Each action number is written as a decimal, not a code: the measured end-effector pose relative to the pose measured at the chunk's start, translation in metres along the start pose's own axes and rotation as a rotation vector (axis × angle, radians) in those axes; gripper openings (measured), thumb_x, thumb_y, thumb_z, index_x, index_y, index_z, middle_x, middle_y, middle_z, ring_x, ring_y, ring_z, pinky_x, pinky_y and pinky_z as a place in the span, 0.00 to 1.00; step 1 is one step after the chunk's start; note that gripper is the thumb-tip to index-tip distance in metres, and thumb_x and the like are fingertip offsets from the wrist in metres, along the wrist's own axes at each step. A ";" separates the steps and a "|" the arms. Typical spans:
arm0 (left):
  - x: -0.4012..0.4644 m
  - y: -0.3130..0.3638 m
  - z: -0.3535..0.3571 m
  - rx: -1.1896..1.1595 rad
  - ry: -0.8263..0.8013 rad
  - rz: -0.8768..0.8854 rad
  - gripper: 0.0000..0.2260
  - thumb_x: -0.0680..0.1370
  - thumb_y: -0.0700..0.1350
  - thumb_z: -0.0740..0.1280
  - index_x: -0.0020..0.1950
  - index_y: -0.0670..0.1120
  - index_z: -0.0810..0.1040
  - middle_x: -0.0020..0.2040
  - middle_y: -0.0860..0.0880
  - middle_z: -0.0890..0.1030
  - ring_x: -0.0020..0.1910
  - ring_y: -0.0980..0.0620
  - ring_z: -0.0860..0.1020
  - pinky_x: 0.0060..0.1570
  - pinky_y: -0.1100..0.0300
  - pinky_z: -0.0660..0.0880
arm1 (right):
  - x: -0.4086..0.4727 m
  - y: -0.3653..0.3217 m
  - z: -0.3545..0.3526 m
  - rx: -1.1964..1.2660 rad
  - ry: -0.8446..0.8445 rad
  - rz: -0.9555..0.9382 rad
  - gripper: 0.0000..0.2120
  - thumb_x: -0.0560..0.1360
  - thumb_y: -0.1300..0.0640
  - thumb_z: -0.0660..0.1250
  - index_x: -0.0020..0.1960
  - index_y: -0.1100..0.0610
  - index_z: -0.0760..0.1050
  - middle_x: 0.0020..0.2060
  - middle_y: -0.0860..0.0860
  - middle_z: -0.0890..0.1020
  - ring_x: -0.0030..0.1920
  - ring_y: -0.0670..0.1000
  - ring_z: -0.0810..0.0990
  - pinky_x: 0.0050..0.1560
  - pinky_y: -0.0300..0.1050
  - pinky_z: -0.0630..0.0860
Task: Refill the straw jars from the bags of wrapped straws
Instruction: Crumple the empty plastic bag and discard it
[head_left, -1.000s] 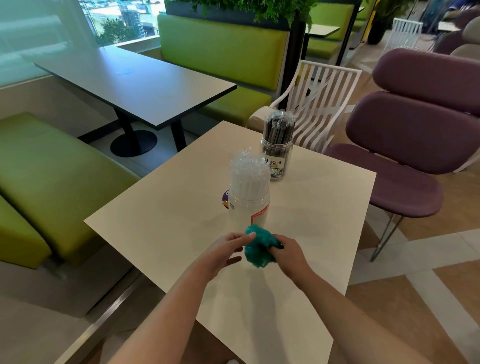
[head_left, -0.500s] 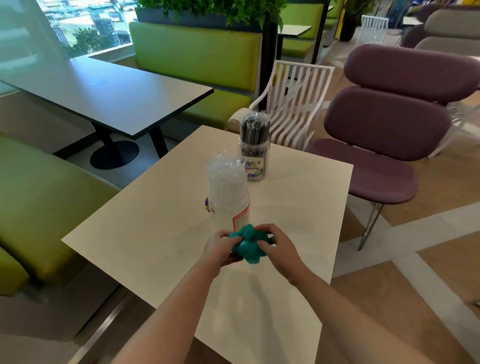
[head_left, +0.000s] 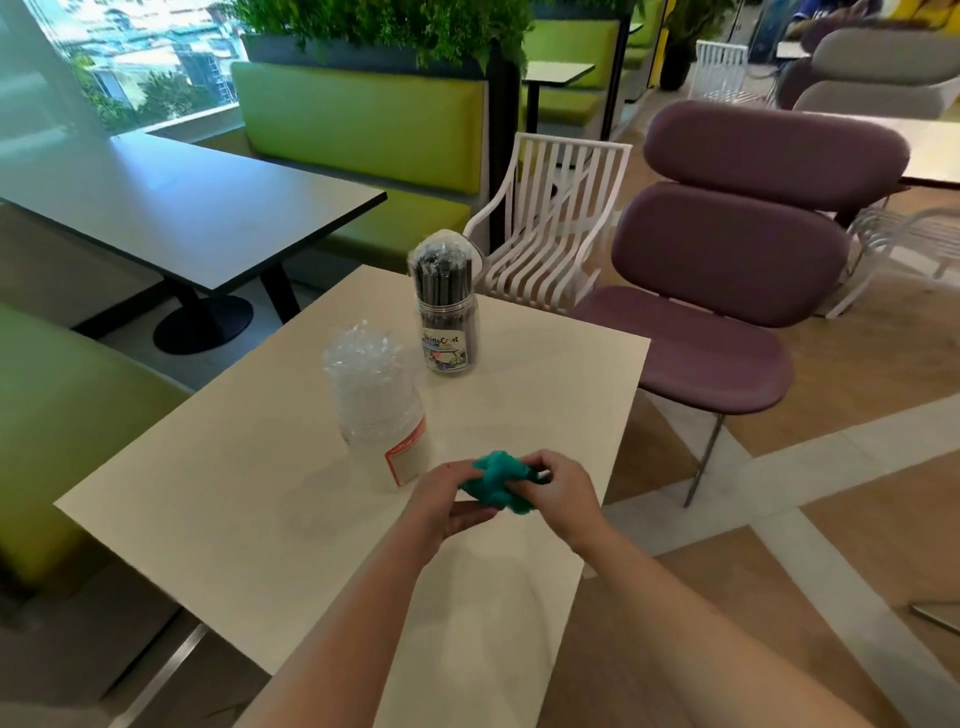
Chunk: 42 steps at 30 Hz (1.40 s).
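Straw jars (head_left: 445, 306) stood full at twelve o'clock.
Left hand (head_left: 441, 501) and right hand (head_left: 558, 499) pinched a green bag (head_left: 496, 483), fingers curled, probably crumpling it.

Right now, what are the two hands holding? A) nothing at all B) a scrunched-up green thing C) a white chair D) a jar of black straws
B: the left hand and the right hand both grip a crumpled teal-green wad just above the table, while the jar of dark straws stands untouched further back.
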<state>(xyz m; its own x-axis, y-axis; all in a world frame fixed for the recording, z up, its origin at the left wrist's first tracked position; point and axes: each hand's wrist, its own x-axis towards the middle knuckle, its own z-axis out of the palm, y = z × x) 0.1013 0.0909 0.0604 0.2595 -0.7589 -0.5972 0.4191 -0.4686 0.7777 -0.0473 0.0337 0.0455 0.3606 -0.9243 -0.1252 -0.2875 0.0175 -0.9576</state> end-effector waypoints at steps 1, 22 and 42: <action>-0.002 -0.001 0.010 -0.005 -0.038 0.003 0.13 0.78 0.43 0.68 0.62 0.41 0.76 0.59 0.40 0.78 0.44 0.41 0.85 0.39 0.56 0.82 | 0.003 0.002 -0.010 -0.023 0.019 -0.006 0.10 0.70 0.64 0.75 0.44 0.54 0.77 0.40 0.49 0.80 0.41 0.50 0.79 0.37 0.31 0.75; 0.074 0.022 0.168 0.075 0.275 0.161 0.11 0.78 0.46 0.70 0.58 0.43 0.78 0.48 0.43 0.83 0.38 0.49 0.84 0.34 0.62 0.79 | 0.091 0.004 -0.161 -0.086 -0.145 -0.023 0.16 0.72 0.58 0.75 0.58 0.53 0.77 0.53 0.47 0.78 0.51 0.46 0.77 0.38 0.27 0.74; 0.264 0.139 0.171 0.001 0.293 0.113 0.19 0.77 0.49 0.70 0.66 0.44 0.77 0.58 0.44 0.81 0.56 0.49 0.80 0.50 0.59 0.79 | 0.354 -0.023 -0.159 -0.200 -0.400 0.061 0.08 0.73 0.58 0.73 0.49 0.55 0.76 0.51 0.51 0.79 0.50 0.48 0.78 0.40 0.33 0.78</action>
<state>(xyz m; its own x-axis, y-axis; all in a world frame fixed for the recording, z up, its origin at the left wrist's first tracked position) 0.0792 -0.2517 0.0442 0.5441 -0.6437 -0.5382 0.3726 -0.3894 0.8424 -0.0543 -0.3546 0.0646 0.6410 -0.7029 -0.3082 -0.4707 -0.0428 -0.8813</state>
